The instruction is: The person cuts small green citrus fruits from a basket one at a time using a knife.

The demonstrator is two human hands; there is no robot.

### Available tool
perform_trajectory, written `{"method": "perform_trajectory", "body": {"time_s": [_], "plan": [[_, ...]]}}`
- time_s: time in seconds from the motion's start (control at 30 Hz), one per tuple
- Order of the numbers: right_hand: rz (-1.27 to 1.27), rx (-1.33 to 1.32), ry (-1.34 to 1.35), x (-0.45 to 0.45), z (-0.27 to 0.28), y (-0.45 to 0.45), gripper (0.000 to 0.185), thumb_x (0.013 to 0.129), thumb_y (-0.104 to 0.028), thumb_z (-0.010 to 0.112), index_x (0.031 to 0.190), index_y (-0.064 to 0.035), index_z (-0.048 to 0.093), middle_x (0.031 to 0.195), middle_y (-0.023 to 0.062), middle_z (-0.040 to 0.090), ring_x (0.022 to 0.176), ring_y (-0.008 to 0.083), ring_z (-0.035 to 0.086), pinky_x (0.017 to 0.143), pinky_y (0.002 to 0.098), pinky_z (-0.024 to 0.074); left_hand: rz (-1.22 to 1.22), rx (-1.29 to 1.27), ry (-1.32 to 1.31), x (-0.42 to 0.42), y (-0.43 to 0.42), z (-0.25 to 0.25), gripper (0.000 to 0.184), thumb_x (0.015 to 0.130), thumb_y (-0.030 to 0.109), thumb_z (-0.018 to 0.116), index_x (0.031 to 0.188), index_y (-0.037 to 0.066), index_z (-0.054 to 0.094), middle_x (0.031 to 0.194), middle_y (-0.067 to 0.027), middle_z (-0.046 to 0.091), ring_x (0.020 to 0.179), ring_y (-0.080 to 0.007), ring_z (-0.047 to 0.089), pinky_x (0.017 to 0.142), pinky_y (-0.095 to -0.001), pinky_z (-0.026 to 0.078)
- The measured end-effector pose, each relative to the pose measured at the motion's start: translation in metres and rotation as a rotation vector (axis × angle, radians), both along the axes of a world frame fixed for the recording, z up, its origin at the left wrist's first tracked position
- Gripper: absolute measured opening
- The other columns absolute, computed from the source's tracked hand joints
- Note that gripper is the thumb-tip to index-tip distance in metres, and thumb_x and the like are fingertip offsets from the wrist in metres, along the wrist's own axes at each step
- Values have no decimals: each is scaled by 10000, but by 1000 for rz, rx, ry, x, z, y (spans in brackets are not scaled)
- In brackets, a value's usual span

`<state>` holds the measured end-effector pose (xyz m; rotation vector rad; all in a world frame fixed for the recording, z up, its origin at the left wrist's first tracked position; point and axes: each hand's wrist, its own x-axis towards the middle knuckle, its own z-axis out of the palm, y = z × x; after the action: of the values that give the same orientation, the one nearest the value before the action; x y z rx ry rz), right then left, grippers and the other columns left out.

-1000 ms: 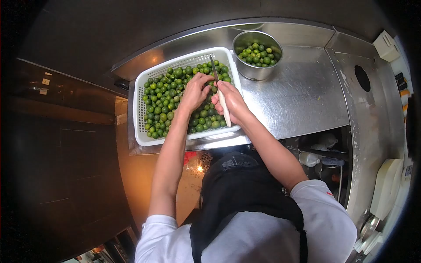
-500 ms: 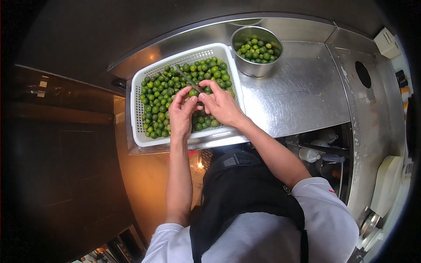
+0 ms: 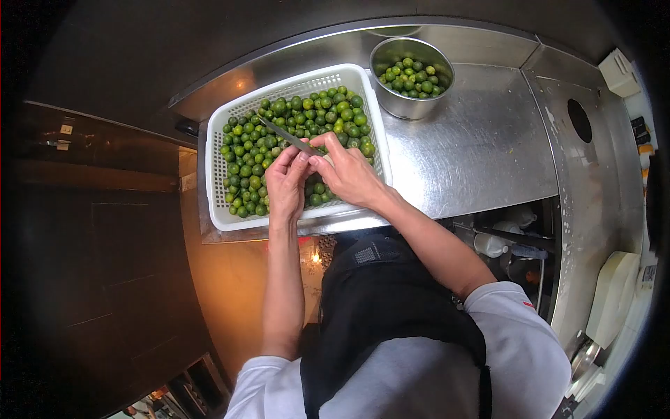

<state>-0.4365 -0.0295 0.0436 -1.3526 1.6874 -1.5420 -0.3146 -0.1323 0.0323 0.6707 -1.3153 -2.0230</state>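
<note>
My right hand [image 3: 347,170] is closed around a small knife [image 3: 284,135], its blade angled up and left over the fruit. My left hand [image 3: 287,179] is pinched right beside it, with thumb and fingertips at a small green lime that is mostly hidden by the fingers and the blade. Both hands are over the front part of a white plastic basket [image 3: 216,183], which holds many small green limes [image 3: 244,170]. The knife handle is covered by my right hand.
Behind the basket's right side, a round steel pot [image 3: 410,109] holds more limes. Both stand on a steel counter [image 3: 474,150] with a raised back edge. Below the counter is an open shelf with bottles [image 3: 492,244]. A white block [image 3: 614,297] stands at the far right.
The blade has swung lower and further left across the held lime, which is now mostly covered. My hands remain close together in nearly the same place.
</note>
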Motion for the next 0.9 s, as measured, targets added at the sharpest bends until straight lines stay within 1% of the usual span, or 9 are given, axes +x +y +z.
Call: {"method": "perform_trajectory", "body": {"time_s": [0.1,0.2,0.3,0.33,0.43,0.53,0.63,0.73,0.9], "plan": [[-93,140,-56,-3,-3,-4,327,971,-174,498,1240,-3,426,798,204,697,766,411,689,694,504,518,-62,62,71,3,-1,0,326,945,51,598,1244,-69,547,1049,-114,652,896,-149,658,770,-267,581],[-199,105,-234,-12,18,2,379,969,-164,491,1288,18,399,745,171,701,735,368,704,678,481,535,26,16,39,-1,2,7,334,943,40,594,1251,-73,532,1068,-121,638,888,-153,659,762,-275,592],[-65,33,-157,-3,7,-1,452,957,-174,508,1345,10,368,712,176,693,713,397,690,655,490,526,26,-14,65,0,-1,0,346,942,34,593,1263,-69,520,1083,-114,628,891,-146,654,763,-274,587],[-59,-4,-87,0,-1,-3,500,942,-198,534,1363,4,355,722,223,679,707,441,666,654,509,513,65,0,44,0,0,-1,346,937,32,600,1262,-60,525,1077,-99,626,899,-141,648,762,-269,576],[-1,113,58,-3,9,3,511,931,-211,552,1355,7,365,735,255,664,717,476,642,673,527,501,106,18,46,1,-6,-4,354,937,33,603,1269,-56,517,1082,-103,632,924,-154,648,765,-269,565],[15,134,36,-1,3,2,507,944,-253,554,1376,-48,385,759,264,650,781,497,624,719,531,477,111,-19,3,3,-6,-3,346,941,37,598,1265,-50,514,1080,-111,639,949,-179,656,769,-273,561],[3,102,46,1,4,2,498,943,-259,559,1368,-54,400,727,260,637,759,486,632,700,526,476,151,-72,21,2,-5,-4,324,946,45,595,1247,-48,518,1073,-115,646,970,-199,663,782,-277,560],[25,157,36,0,6,2,485,943,-262,560,1356,-55,414,708,263,623,736,485,629,679,525,472,157,-68,26,3,-4,-4,311,942,52,606,1227,-46,526,1061,-110,647,973,-205,668,788,-279,559],[17,172,52,0,5,2,466,944,-262,559,1342,-58,427,677,255,617,706,475,628,654,529,468,226,-95,-1,1,-4,-5,277,931,61,633,1178,-43,563,1027,-95,651,902,-153,660,787,-270,556]]}}
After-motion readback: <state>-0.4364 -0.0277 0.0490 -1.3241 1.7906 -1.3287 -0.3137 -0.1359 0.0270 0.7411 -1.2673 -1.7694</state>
